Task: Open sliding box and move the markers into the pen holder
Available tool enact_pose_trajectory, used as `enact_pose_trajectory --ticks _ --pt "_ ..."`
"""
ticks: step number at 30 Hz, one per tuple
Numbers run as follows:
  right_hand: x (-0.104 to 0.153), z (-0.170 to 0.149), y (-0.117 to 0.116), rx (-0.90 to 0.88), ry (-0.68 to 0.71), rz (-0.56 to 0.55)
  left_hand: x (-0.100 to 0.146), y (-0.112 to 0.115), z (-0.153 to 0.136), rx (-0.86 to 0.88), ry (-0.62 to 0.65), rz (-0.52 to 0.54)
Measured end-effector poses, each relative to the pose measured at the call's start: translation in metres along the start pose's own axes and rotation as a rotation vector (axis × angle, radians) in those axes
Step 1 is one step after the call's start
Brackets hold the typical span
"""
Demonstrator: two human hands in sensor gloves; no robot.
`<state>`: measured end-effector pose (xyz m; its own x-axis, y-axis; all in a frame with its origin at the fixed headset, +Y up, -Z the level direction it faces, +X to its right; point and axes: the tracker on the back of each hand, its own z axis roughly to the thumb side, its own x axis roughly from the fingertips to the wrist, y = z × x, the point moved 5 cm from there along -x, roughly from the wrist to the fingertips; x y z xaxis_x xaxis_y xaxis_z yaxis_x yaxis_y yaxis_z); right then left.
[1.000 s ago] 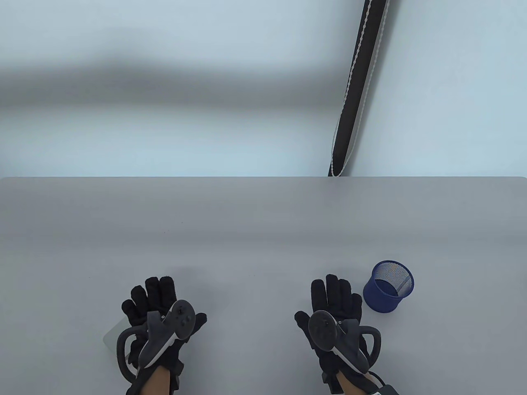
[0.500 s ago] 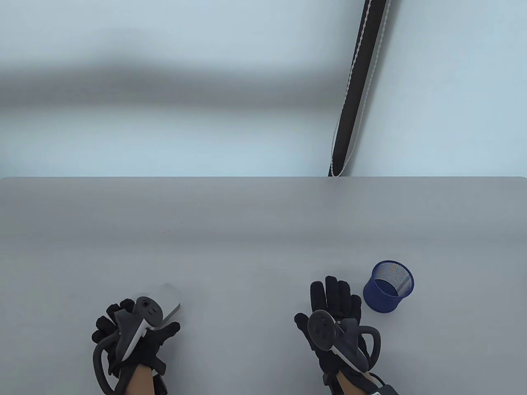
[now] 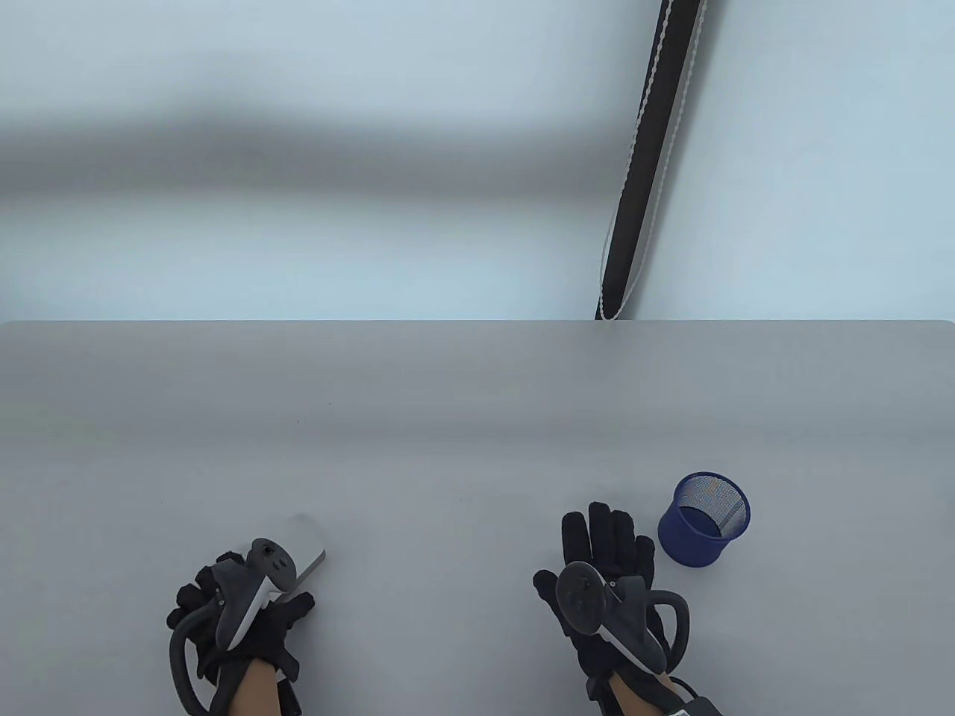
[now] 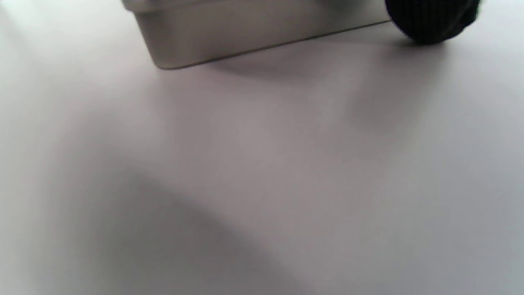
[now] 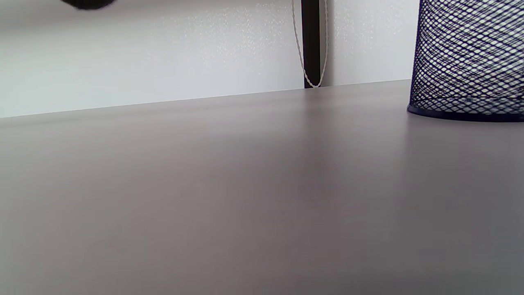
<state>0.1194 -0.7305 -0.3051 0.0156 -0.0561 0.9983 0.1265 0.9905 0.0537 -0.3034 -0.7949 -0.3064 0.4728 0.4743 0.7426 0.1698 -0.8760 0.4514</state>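
Note:
The pale grey sliding box (image 3: 310, 550) lies flat and closed on the table at the lower left; no markers show. My left hand (image 3: 246, 597) sits over its near end, fingers curled over the left side and thumb (image 3: 300, 604) along the right side, gripping it. The left wrist view shows the box's side wall (image 4: 245, 32) and my thumb tip (image 4: 430, 20) against it. The blue mesh pen holder (image 3: 705, 518) stands upright at the lower right, also in the right wrist view (image 5: 466, 61). My right hand (image 3: 578, 548) lies flat on the table just left of it, fingers straight, holding nothing.
The grey table (image 3: 477, 418) ends at a far edge against a pale wall. A black strip with a white bead cord (image 3: 642, 164) hangs behind the table's far right.
My left hand has pulled back to the left and turned, uncovering the box's far end, and its fingers and thumb have closed round the box. The right hand and pen holder stay put.

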Motion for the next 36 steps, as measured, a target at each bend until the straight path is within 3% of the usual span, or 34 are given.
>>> enact_pose_trajectory --ticks 17,25,36 --pt "-0.001 -0.001 -0.002 0.006 -0.004 0.011 0.015 -0.021 0.019 0.011 0.113 0.102" --pt "-0.001 -0.001 -0.003 0.011 -0.005 0.021 0.035 -0.034 0.044 -0.021 0.229 0.168" --pt "-0.001 0.0 -0.005 0.016 -0.003 0.042 0.076 -0.035 0.096 -0.14 0.484 0.212"
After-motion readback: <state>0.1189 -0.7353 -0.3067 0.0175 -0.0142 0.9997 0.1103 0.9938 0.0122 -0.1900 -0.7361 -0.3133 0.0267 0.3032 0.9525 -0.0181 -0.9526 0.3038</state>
